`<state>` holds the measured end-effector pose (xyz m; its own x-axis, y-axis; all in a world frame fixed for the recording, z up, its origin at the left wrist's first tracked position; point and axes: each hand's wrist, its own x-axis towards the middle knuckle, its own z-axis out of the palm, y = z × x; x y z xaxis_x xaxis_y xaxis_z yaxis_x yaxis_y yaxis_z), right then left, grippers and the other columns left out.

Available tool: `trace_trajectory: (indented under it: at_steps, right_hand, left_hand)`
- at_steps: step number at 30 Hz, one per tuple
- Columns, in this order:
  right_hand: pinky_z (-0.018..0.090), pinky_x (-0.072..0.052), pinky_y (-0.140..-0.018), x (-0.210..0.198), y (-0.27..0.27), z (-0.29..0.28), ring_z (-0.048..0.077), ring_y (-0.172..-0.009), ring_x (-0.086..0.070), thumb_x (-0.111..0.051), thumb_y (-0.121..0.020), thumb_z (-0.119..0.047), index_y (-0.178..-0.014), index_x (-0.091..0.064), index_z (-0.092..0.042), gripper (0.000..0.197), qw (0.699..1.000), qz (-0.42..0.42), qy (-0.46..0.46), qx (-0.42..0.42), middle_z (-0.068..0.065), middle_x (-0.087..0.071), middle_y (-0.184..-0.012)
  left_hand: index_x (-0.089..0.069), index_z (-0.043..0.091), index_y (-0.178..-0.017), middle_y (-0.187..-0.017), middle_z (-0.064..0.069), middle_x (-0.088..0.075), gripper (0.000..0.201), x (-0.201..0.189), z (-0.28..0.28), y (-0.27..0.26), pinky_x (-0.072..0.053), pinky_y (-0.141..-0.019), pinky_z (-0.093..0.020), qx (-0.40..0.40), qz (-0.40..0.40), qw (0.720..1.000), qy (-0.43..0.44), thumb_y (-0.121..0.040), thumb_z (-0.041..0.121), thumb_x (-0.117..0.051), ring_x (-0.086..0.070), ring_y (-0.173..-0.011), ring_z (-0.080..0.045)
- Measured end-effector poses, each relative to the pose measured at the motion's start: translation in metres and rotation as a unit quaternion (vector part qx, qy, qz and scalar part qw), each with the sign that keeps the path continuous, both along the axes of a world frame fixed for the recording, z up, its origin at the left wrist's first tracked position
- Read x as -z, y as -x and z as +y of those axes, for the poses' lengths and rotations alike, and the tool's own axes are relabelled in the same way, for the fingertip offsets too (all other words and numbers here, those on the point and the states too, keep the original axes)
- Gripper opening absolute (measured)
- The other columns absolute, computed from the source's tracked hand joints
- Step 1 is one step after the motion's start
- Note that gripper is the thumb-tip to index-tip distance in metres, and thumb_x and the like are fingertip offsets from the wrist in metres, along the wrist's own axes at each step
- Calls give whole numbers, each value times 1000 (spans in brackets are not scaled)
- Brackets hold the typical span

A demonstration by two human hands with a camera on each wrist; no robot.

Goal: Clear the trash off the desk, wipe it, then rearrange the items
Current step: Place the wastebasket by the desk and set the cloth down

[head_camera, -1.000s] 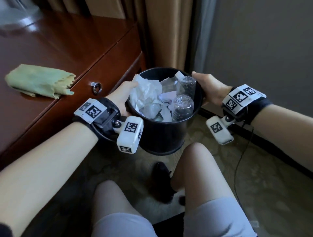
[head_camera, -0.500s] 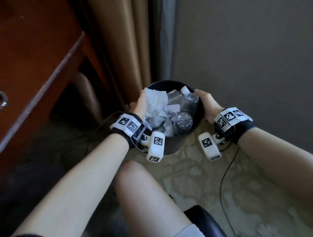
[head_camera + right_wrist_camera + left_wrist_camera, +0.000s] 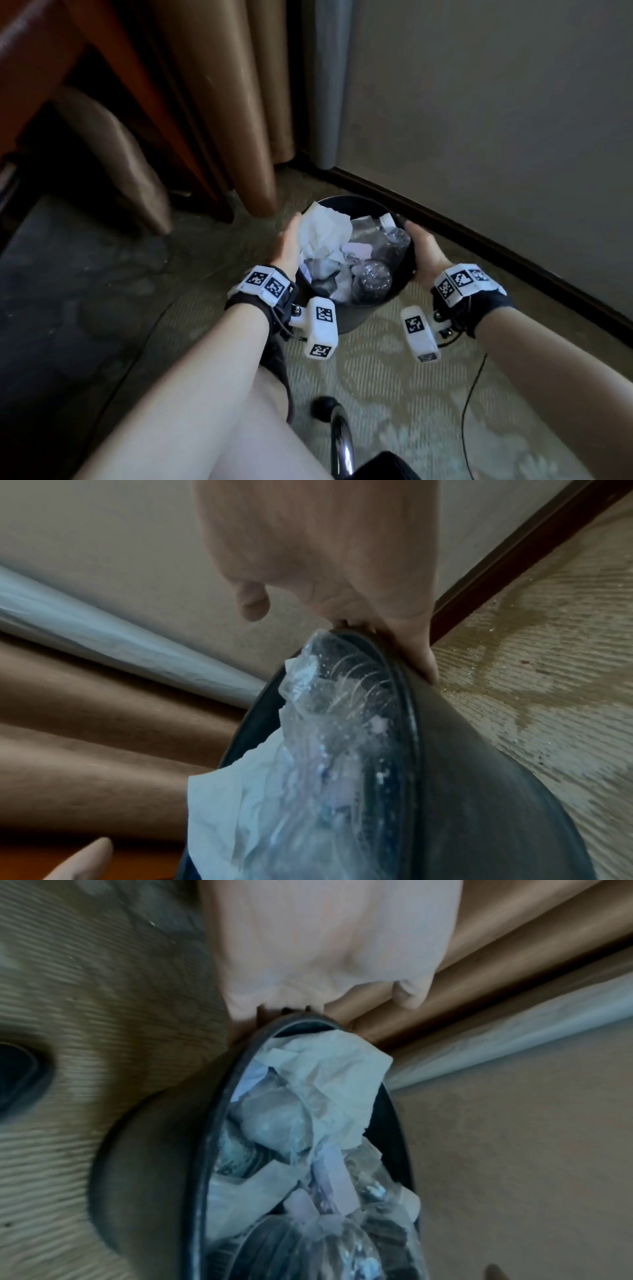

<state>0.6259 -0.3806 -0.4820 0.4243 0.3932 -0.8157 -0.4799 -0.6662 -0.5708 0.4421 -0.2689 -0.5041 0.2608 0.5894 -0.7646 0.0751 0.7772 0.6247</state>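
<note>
Head view, step: I have the bin [image 3: 356, 318] between both hands, low over the carpet [image 3: 387, 383], by the curtain [image 3: 219, 113] and the wall [image 3: 479, 102]. I judge I'm setting it down; best done level, both sides released together.
Head view, grip: left hand [image 3: 287, 245] on the rim at 9 o'clock, right hand [image 3: 424, 253] at 3 o'clock.
Head view, contents: crumpled paper [image 3: 322, 233] at 10 o'clock, a clear plastic bottle [image 3: 371, 279] at 5 o'clock. Full to the rim, so a tilt could spill.
Left wrist view, grip: fingers [image 3: 274, 1010] curl under the bin's rim [image 3: 202, 1150], thumb [image 3: 409, 993] lifted free.
Left wrist view, look: paper [image 3: 329, 1080] pokes above the edge.
Right wrist view, grip: fingers [image 3: 423, 656] wrap the outer wall [image 3: 479, 777], thumb [image 3: 251, 600] off the rim.
Right wrist view, look: wrinkled clear plastic [image 3: 329, 696] sits above the white paper [image 3: 232, 810].
</note>
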Motion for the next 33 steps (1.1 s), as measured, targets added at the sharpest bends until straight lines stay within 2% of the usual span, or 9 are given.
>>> trace_trajectory:
  at_steps: [3,7,10,15,17,20,22,25,33]
  right_hand:
    - [30,-44,-67,14,8,0,17,-84,-60,-42,-92,-53,-97,-65,-17,43,1000,9,-10,0,4,-66,-92]
    - [27,-41,-58,29,11,4,15,-76,-57,-44,-96,-35,-113,-59,-12,32,1000,14,-17,8,7,-63,-100]
    - [28,-43,-62,47,18,1,17,-83,-59,-50,-94,-29,-128,-52,-9,40,1000,29,0,5,13,-60,-120]
    - [24,-43,-65,64,32,-2,21,-98,-56,-50,-93,-4,-139,-39,-15,48,999,5,-15,-32,11,-54,-127]
    - [28,-45,-74,65,31,-2,26,-109,-52,-49,-93,-3,-142,-36,-16,52,998,-25,-3,-49,11,-52,-130]
    - [24,-45,-72,70,28,-3,23,-103,-50,-50,-92,-2,-144,-31,-18,58,982,-106,44,-152,11,-51,-131]
    - [21,-41,-67,73,26,-5,25,-103,-52,-52,-89,-1,-146,-28,-17,64,960,-157,64,-222,14,-52,-132]
    - [23,-38,-81,75,23,-5,31,-119,-51,-56,-87,-1,-145,-29,-13,65,934,-206,79,-280,16,-50,-135]
    - [35,-40,-93,57,22,-2,35,-121,-49,-58,-89,-16,-135,-37,-2,53,850,-312,139,-402,21,-50,-132]
  left_hand:
    - [-60,12,-123,-115,-9,-66,98,46,1,4,-47,-98,-40,-36,43,998,-5,-45,72,-55,-63,-104,-27]
    - [-51,9,-130,-122,-7,-57,74,46,-3,4,-43,-97,-35,-22,65,997,-44,-71,54,-57,-55,-109,-23]
    - [-49,10,-130,-120,-4,-54,42,60,-6,9,-37,-96,-30,23,94,992,-82,-93,27,-52,-51,-109,-20]
    - [-58,15,-87,-90,-3,-56,24,73,-9,17,-39,-71,-26,61,114,988,-89,-68,29,-56,-52,-86,-18]
    - [-60,13,-108,-105,-2,-60,31,74,-10,20,-43,-83,-27,108,128,981,-100,-79,24,-58,-54,-98,-19]
    - [-33,20,-146,-144,-3,-43,62,78,-12,25,-33,-110,-40,157,174,964,-123,-89,21,-57,-43,-130,-25]
    - [-25,20,-150,-150,-3,-36,69,74,-15,28,-29,-113,-41,175,191,957,-128,-89,20,-58,-37,-135,-26]
    - [-22,15,-150,-150,-6,-36,68,68,-17,31,-29,-112,-36,186,201,952,-140,-92,18,-57,-37,-136,-25]
    - [-41,12,-140,-130,-6,-55,54,46,-16,31,-42,-99,-32,143,199,935,-256,-89,15,-60,-53,-117,-23]
